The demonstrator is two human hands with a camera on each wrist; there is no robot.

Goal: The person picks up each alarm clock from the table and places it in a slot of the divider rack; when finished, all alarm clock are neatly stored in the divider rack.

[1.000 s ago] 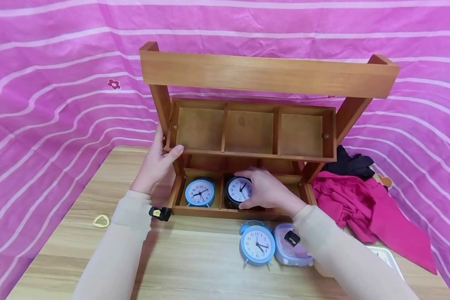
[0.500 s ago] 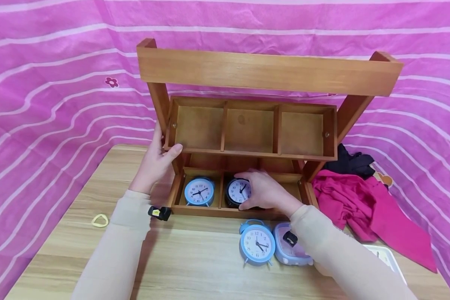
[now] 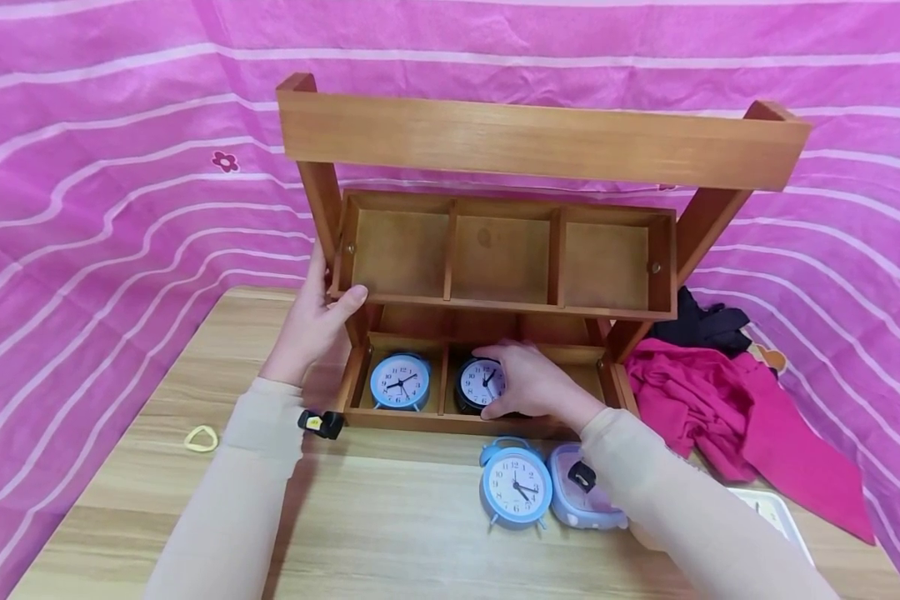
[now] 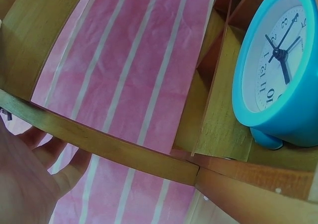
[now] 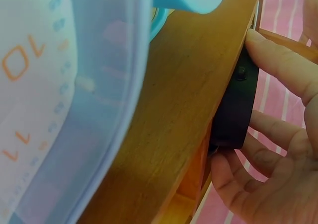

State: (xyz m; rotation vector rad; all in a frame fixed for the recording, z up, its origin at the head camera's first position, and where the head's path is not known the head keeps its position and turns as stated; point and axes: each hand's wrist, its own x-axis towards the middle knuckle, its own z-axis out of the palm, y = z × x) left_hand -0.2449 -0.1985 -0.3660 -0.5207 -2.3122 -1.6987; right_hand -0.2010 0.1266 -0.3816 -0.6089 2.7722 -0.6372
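Observation:
A brown wooden shelf (image 3: 540, 137) with two tiers of divided compartments stands on the table. My left hand (image 3: 307, 329) grips its left side, thumb on the upper tray's corner and fingers behind the upright. In the lower tier's middle compartment, my right hand (image 3: 536, 383) holds a black round alarm clock (image 3: 480, 385) between thumb and fingers. The right wrist view shows those fingers around the black clock's body (image 5: 236, 105). To its left, a blue alarm clock (image 3: 400, 382) leans back in the left compartment, and the left wrist view shows this blue clock (image 4: 248, 80) close up.
In front of the shelf, another blue alarm clock (image 3: 517, 492) stands beside a lilac rounded-square clock (image 3: 570, 510). Magenta cloth (image 3: 690, 392) and black cloth (image 3: 701, 329) lie at the right, near a white tray (image 3: 791, 525). A small yellow ring (image 3: 201, 438) lies at the left.

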